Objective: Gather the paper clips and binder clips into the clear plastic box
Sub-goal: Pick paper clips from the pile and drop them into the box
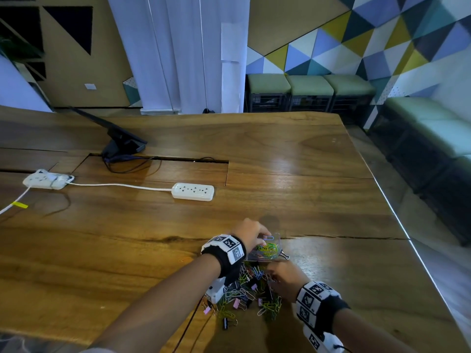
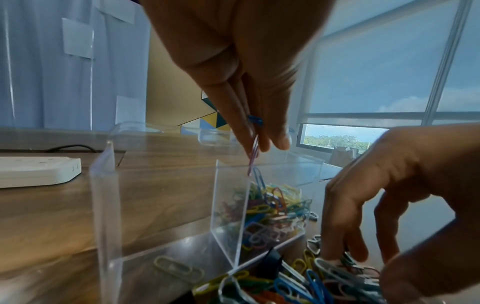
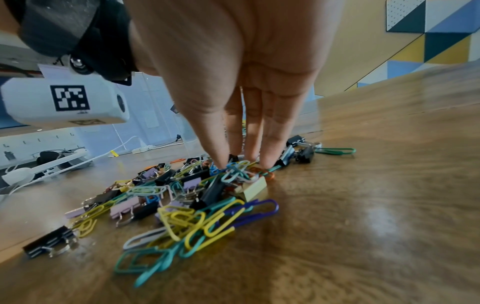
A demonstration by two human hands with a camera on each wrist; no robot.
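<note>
The clear plastic box stands on the wooden table just beyond a pile of coloured paper clips and binder clips. A divider splits the box; the right compartment holds many paper clips, the left one a single grey clip. My left hand hovers over the filled compartment, and its fingertips pinch a pink paper clip that hangs down, with a blue one tucked higher. My right hand reaches down into the pile, thumb and fingertips pinching a cluster of paper clips.
Two white power strips joined by a cable lie at the back left, behind them a black monitor stand. The table's right edge runs close by. Black binder clips lie at the pile's far side.
</note>
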